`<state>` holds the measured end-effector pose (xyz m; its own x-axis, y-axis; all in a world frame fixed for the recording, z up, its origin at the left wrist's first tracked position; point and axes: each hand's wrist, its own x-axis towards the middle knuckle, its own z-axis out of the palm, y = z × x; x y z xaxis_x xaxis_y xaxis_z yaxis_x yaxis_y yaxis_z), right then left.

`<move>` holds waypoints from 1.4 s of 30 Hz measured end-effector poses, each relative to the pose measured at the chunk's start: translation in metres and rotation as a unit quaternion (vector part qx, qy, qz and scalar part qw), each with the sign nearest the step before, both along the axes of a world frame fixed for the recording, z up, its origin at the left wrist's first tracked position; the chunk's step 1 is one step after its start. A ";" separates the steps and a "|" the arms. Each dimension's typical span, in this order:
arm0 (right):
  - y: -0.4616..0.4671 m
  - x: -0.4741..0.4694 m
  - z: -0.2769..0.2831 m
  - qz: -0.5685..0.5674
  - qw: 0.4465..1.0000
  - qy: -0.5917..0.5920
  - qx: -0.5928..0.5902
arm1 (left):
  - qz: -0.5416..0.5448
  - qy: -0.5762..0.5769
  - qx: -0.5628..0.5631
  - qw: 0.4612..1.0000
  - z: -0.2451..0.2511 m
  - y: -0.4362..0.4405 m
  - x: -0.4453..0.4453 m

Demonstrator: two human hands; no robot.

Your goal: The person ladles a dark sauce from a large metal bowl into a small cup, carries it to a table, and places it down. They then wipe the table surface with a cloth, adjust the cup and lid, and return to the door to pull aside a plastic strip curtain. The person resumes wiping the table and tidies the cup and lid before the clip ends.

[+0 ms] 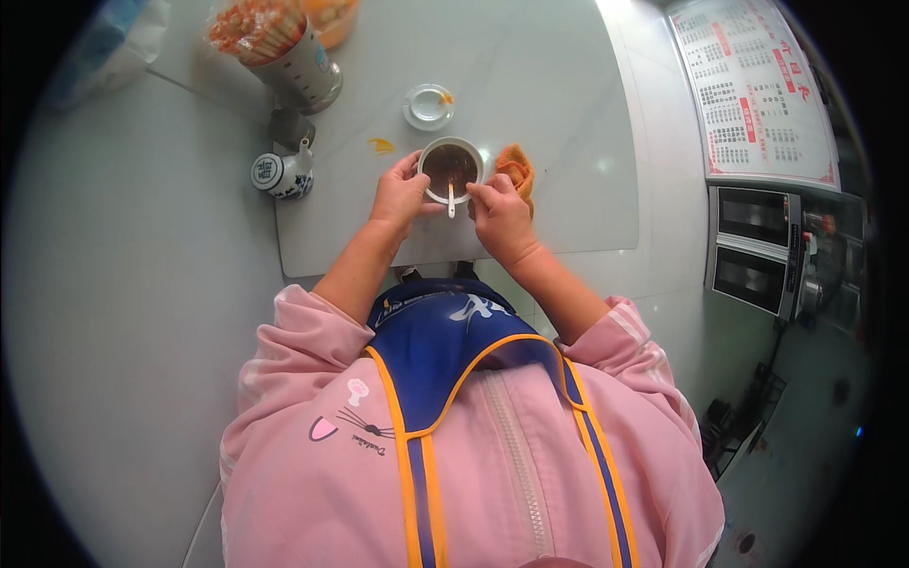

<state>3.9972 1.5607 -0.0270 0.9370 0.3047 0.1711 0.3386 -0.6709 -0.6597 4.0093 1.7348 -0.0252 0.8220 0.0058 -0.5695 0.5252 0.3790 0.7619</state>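
A small white round jar (452,140) stands at the table's near side, filled with dark brown sauce (447,163). A small white spoon (451,201) lies over its near rim, its inner end stained orange. My left hand (400,193) is wrapped around the jar's left side, thumb at the rim. On the other side, the fingers of my right hand (501,211) pinch the jar's right rim; their exact contact is partly hidden. Beyond the jar rests a white lid (428,105) with an orange stain. A folded orange cloth (517,174) lies right beside my right hand.
An orange-yellow smear (381,145) marks the table (575,206). Leftward stand a blue-and-white teapot (282,175), a dark container (291,128) and a metal holder (302,74) of wrapped chopsticks (259,28). An orange basket (330,18) is behind them. The wall (156,248) borders the table's left.
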 end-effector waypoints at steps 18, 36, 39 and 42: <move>-0.031 -0.002 0.027 -0.170 0.800 0.440 0.370 | -0.010 0.017 0.013 1.000 0.002 -0.001 0.002; -0.003 -0.011 -0.004 -0.052 0.971 0.171 0.157 | 0.001 0.029 0.001 1.000 -0.011 0.002 -0.003; -0.007 -0.015 -0.005 -0.105 0.969 0.157 0.156 | 0.002 0.025 0.005 1.000 -0.013 0.004 -0.005; -0.019 -0.017 0.002 -0.179 0.912 0.270 0.250 | -0.026 0.077 0.065 0.995 -0.006 0.011 -0.010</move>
<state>3.9806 1.5421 -0.0248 0.9497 -0.0273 -0.3118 -0.3088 -0.2445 -0.9192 3.9994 1.7453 -0.0312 0.7264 0.0468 -0.6857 0.6559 0.2510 0.7119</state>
